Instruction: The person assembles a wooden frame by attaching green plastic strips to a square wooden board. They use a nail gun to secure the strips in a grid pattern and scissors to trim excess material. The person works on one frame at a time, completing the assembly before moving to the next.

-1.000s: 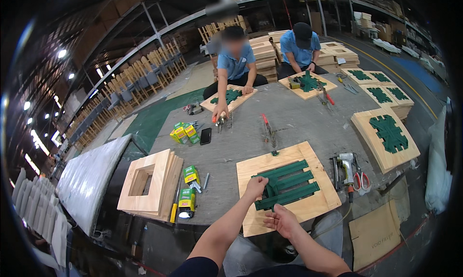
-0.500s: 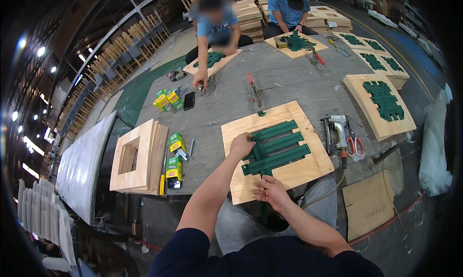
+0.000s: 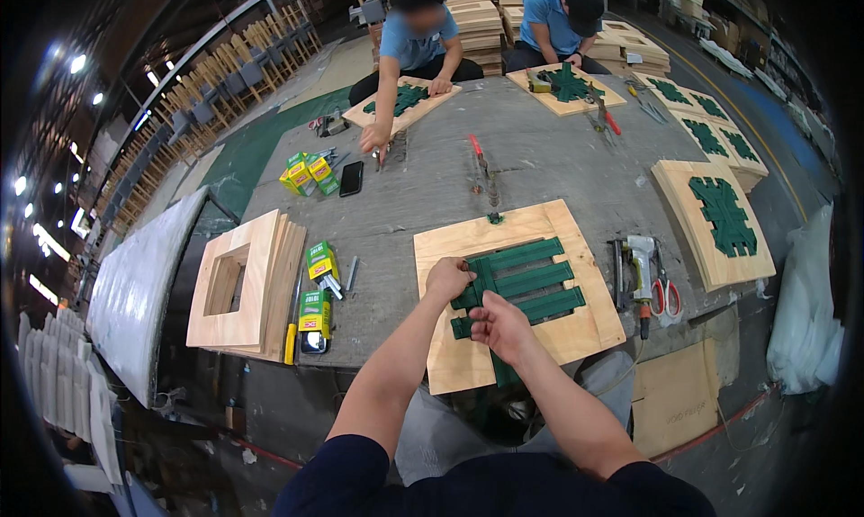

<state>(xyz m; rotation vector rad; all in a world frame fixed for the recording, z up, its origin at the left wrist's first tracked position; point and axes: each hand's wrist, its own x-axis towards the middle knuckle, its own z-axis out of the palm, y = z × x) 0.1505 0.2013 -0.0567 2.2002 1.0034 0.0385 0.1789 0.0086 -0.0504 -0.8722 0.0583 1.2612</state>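
Observation:
A square plywood panel (image 3: 447,366) lies at the table's near edge. Several dark green webbing straps (image 3: 529,278) run side by side over its cut-out. Another green strap (image 3: 504,370) crosses them near their left ends, its tail hanging over the panel's near edge. At the left ends of the straps, my left hand (image 3: 444,281) has its fingers curled, pinching the webbing. My right hand (image 3: 504,328) is over the nearest strap beside the crossing one, fingers loosely bent and apart, nothing visible in them.
Left stand stacked wooden frames (image 3: 220,269), staple boxes (image 3: 315,314) and a yellow-handled tool (image 3: 291,341). Rightward lie a staple gun (image 3: 641,265), red-handled scissors (image 3: 666,296) and a strapped panel stack (image 3: 724,215). Red-handled pliers (image 3: 479,152) lie beyond the panel. Two co-workers sit across.
My right hand has moved up from the panel's near edge onto the nearest strap. My left hand stays at the straps' left ends. The view has shifted slightly.

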